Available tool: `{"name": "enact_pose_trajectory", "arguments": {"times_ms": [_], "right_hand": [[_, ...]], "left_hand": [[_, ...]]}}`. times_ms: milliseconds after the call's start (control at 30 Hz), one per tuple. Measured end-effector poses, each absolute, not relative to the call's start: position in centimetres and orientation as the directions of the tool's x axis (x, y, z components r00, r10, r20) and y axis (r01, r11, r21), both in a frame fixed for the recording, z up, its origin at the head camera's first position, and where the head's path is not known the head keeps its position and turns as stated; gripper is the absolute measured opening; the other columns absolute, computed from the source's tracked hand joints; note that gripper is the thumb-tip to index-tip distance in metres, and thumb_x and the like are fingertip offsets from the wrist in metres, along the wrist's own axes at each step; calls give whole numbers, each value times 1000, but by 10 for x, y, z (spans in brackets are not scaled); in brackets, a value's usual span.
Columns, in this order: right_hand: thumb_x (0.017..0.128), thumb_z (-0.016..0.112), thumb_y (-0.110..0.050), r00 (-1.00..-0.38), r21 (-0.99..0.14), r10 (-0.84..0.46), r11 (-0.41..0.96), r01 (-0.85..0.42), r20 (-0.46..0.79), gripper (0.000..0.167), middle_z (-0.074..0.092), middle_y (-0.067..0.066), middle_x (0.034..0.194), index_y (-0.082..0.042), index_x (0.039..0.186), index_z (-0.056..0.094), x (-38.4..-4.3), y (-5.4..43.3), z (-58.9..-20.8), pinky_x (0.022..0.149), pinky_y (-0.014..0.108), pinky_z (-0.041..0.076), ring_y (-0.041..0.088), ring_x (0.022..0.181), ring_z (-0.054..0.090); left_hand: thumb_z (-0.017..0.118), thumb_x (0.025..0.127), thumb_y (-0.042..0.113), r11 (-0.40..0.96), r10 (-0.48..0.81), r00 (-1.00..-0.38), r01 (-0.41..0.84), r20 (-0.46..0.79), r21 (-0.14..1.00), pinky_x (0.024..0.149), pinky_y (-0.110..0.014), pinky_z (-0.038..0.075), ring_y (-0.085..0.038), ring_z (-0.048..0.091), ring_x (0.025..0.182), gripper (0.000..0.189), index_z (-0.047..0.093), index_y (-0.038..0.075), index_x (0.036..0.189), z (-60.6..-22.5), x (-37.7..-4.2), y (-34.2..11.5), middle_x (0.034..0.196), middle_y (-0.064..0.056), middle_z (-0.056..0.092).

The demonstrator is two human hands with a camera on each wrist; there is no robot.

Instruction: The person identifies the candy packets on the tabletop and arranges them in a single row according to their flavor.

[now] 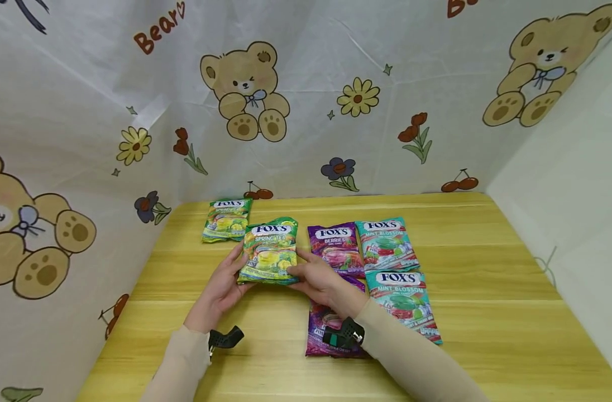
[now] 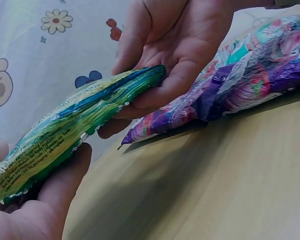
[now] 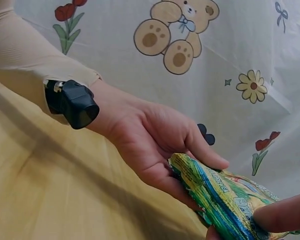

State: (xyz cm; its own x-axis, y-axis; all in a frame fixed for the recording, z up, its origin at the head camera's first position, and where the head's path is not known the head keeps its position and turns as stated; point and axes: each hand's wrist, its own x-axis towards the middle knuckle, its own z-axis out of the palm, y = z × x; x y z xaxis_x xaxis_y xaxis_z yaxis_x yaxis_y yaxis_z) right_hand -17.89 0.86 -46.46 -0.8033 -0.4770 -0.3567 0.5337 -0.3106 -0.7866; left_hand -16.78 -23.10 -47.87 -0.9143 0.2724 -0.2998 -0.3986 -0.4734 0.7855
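Both hands hold a green and yellow Spring Tea candy bag (image 1: 269, 251) above the table. My left hand (image 1: 228, 282) grips its left edge, and my right hand (image 1: 316, 276) grips the right edge with the thumb over the front. Seen from the left wrist, the bag (image 2: 85, 112) is lifted off the wood and tilted, its crimped lower edge showing. In the right wrist view the left hand (image 3: 155, 135) pinches one end of the bag, while only fingers of the right show at the corner. Another Spring Tea bag (image 1: 228, 220) lies at the back left, behind the held one.
Right of the held bag lies a purple Berries bag (image 1: 336, 248), with a second purple bag (image 1: 318, 335) nearer, partly under the right forearm. Two teal Mint Blossom bags (image 1: 388, 243) lie beside them. A bear-printed cloth (image 1: 306, 111) stands behind the wooden table (image 1: 487, 312).
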Motion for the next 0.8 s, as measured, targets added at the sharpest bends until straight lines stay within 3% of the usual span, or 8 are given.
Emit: {"name": "enact_pose_trajectory", "arguments": {"times_ms": [200, 333, 467, 567, 800], "right_hand": [[101, 48, 9, -813, -776, -451, -332, 536, -369, 76, 41, 27, 158, -13, 167, 16, -191, 5, -461, 120, 59, 38, 42, 145, 43], [102, 47, 9, -814, -762, -438, -348, 546, -383, 74, 42, 27, 157, -15, 166, 18, -200, 1, -462, 119, 58, 38, 42, 145, 44], [103, 46, 9, -813, -744, -423, -368, 558, -400, 73, 43, 25, 156, -17, 166, 20, -210, -5, -463, 118, 57, 40, 41, 144, 45], [103, 45, 9, -814, -732, -406, -383, 564, -415, 73, 44, 25, 156, -18, 166, 21, -218, -10, -463, 118, 56, 41, 40, 144, 46], [103, 46, 9, -808, -701, -377, -410, 584, -453, 73, 45, 21, 157, -21, 166, 23, -235, -19, -466, 118, 54, 42, 37, 144, 47]], "left_hand": [[36, 113, 26, -515, 296, -919, -385, -262, 766, 102, -31, 57, -12, 58, 131, 63, 5, 37, 167, -479, -182, -233, 174, -5, 13], [34, 114, 26, -539, 285, -923, -379, -260, 752, 111, -33, 51, -22, 34, 152, 63, 2, 37, 167, -479, -191, -232, 175, -2, 9], [35, 113, 25, -588, 253, -928, -372, -274, 718, 124, -40, 35, -25, 16, 160, 64, 1, 34, 167, -481, -202, -233, 175, -3, 6], [35, 113, 25, -629, 229, -931, -364, -284, 687, 126, -39, 31, -23, 18, 159, 63, 5, 29, 168, -483, -210, -232, 174, -2, 11], [39, 112, 27, -679, 189, -938, -338, -290, 651, 124, -34, 34, -19, 29, 156, 58, 19, 19, 166, -485, -224, -232, 171, -1, 27]]}}
